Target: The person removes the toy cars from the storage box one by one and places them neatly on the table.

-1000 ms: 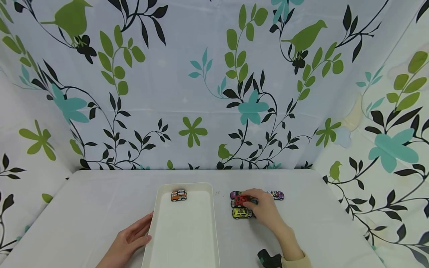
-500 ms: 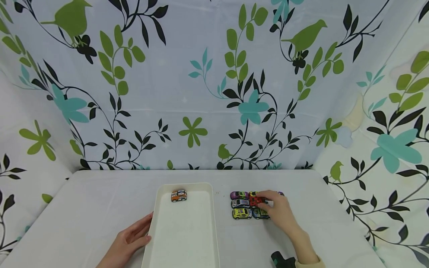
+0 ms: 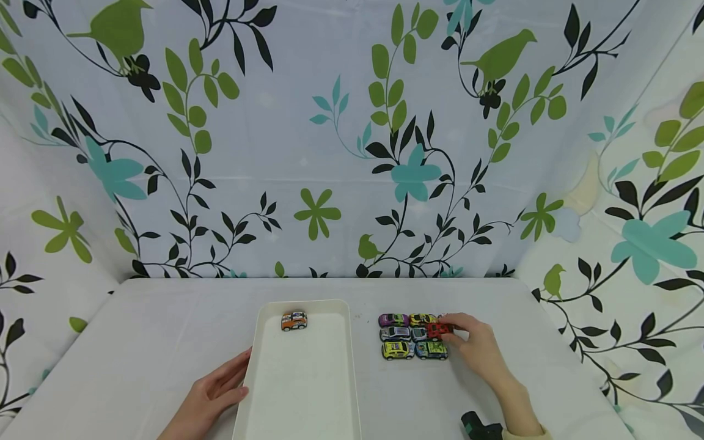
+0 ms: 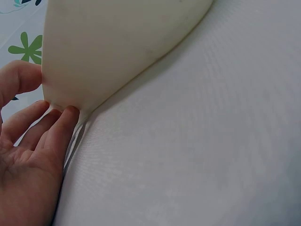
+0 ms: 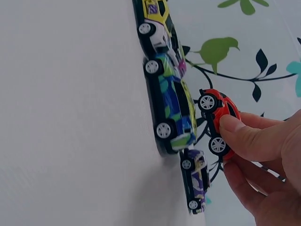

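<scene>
My right hand (image 3: 484,351) pinches a red toy car (image 3: 438,330) between thumb and fingers. In the right wrist view, the red car is off the table, beside a blue-green car (image 5: 174,101). Around it in the head view are a purple car (image 3: 393,319), a yellow car (image 3: 422,319), a silver car (image 3: 395,333), a yellow-green car (image 3: 398,350) and a green car (image 3: 431,350). My left hand (image 3: 211,391) rests its fairly straight fingers against the outer left side of a white tray (image 3: 352,366). An orange toy car (image 3: 294,321) sits at the tray's far end.
A white cloth covers the table (image 3: 143,342). Patterned curtain (image 3: 247,153) stands behind the table and along both sides. A dark device (image 3: 481,426) is strapped by the right wrist. A purple-and-white car (image 5: 195,181) stands past the blue-green one.
My right hand has moved to the right with the red car, over the group of cars, uncovering the ones on the left. My left hand and the tray stay where they were.
</scene>
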A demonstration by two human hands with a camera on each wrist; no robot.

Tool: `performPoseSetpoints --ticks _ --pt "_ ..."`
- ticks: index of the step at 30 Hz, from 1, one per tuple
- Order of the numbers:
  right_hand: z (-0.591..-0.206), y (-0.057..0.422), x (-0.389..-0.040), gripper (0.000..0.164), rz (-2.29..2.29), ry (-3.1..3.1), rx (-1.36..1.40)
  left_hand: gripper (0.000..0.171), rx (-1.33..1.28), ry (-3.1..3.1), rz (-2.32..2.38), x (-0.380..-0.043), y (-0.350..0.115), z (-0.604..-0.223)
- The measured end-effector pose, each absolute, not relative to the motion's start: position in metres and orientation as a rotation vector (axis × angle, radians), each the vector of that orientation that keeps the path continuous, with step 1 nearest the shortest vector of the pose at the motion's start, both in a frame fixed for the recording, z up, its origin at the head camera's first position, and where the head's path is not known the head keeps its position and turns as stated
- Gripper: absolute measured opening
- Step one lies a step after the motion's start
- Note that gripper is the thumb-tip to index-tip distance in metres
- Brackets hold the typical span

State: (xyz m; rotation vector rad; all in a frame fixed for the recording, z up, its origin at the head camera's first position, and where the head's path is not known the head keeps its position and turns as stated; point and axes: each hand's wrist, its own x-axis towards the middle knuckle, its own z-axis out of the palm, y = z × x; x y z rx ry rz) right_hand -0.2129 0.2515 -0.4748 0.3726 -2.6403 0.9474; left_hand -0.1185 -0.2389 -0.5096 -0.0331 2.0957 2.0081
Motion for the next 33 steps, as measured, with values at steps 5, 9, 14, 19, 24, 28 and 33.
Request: performPoseSetpoints --ticks 5,9,14,19,24,28,33 --pt "-0.476 0.263 -0.214 0.034 0.914 -2.643 0.360 0.071 -0.036 2.090 2.004 -0.119 -0.240 -0.510" --pt "-0.478 0.272 -0.215 0.034 0.893 -2.641 0.346 0.073 -0.043 2.082 1.999 -0.120 -0.239 -0.510" --pt "-0.478 0.280 -0.216 0.035 0.899 -2.653 0.308 0.074 -0.068 2.067 2.008 -0.121 -0.238 -0.508" --pt "-0.480 0.285 -0.218 0.034 0.930 -2.655 0.300 0.074 -0.055 2.055 2.008 -0.122 -0.239 -0.507" --pt "-0.484 0.287 -0.219 0.030 0.960 -2.657 0.298 0.074 -0.034 2.050 2.007 -0.122 -0.240 -0.508" --pt "-0.487 0.289 -0.219 0.029 0.963 -2.668 0.293 0.074 -0.037 2.061 2.004 -0.121 -0.240 -0.508" --pt "-0.491 0.288 -0.220 0.027 0.967 -2.659 0.321 0.073 -0.029 2.060 2.005 -0.120 -0.240 -0.508"
